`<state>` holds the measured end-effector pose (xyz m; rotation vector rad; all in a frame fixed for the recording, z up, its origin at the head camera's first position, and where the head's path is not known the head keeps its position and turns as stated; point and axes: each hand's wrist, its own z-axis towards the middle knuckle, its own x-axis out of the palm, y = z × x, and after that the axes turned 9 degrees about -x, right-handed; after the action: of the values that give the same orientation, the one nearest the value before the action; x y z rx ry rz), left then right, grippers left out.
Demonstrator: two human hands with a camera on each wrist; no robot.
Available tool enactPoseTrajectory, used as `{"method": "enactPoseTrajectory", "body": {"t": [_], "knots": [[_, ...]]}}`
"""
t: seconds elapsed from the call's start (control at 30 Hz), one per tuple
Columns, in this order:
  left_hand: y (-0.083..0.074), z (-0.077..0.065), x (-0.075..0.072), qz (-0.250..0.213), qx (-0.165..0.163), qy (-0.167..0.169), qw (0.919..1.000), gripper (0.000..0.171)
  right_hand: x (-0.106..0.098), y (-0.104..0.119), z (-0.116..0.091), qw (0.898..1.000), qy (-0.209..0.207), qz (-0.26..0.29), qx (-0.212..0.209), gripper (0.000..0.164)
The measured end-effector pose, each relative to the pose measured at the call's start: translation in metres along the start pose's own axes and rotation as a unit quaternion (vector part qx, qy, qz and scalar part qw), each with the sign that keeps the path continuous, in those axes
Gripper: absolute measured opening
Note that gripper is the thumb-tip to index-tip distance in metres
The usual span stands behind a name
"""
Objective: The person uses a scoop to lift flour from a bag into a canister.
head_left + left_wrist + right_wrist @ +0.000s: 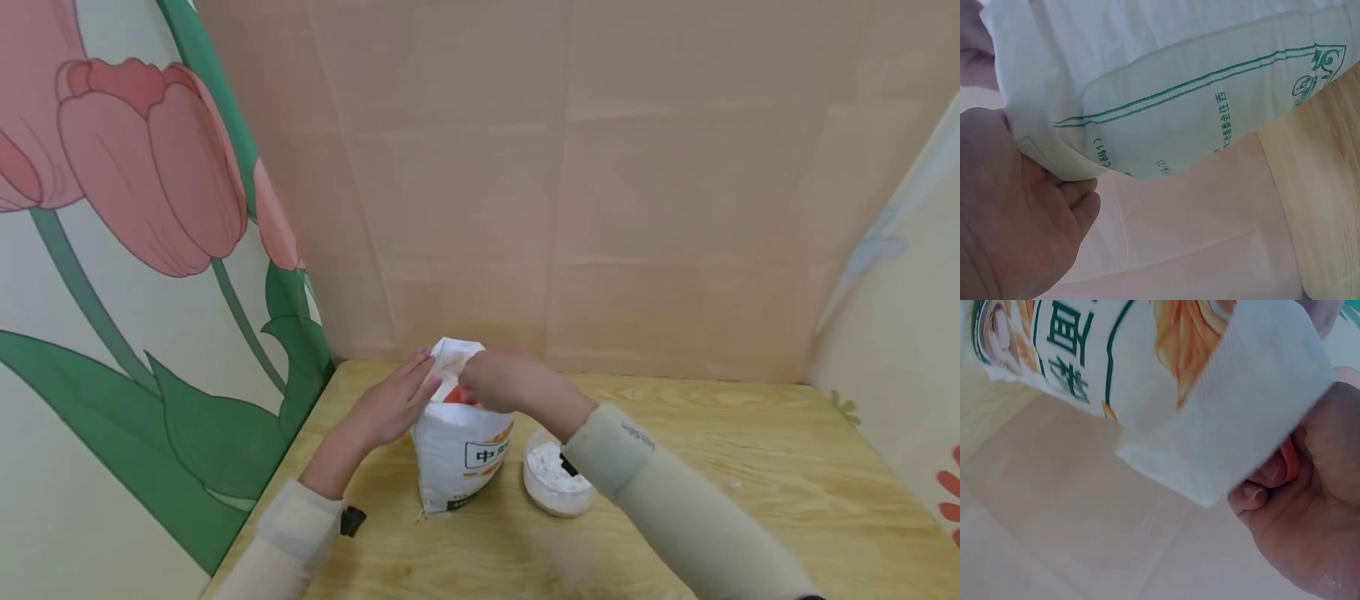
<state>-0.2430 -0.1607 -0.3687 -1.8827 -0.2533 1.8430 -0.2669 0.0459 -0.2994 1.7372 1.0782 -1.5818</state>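
Note:
A white flour bag (457,454), printed with green lettering and noodle pictures, stands upright on the table with its top open. My left hand (393,404) holds the bag's rim at its left side; in the left wrist view the fingers curl round the cloth edge. At the bag's mouth, my right hand (510,383) grips an orange-red tool (1290,461) with curled fingers. Most of that tool is hidden by the bag and hand. A clear round bowl (558,502) of white powder (551,467) sits right of the bag, partly behind the right forearm.
The wooden table (712,467) runs back to a wall hung with a pinkish-brown sheet (637,208). To the left rises a wall painted with tulips (157,167). Another pale wall (900,333) bounds the right side.

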Motion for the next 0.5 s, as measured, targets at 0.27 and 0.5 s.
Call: {"method": "enactPoseTrajectory", "body": {"t": [0.27,0.5], "knots": [[0.0002,0.0003,-0.0002,-0.001,-0.002,0.000,1.0000,0.068,0.0049,-0.0003,0.0080,0.999,-0.030,-0.004,-0.032,0.017],[0.0023,0.0020,0.0003,0.004,-0.007,0.002,1.0000,0.070,0.0066,-0.0009,0.0089,0.998,-0.039,0.046,-0.026,0.019]]}}
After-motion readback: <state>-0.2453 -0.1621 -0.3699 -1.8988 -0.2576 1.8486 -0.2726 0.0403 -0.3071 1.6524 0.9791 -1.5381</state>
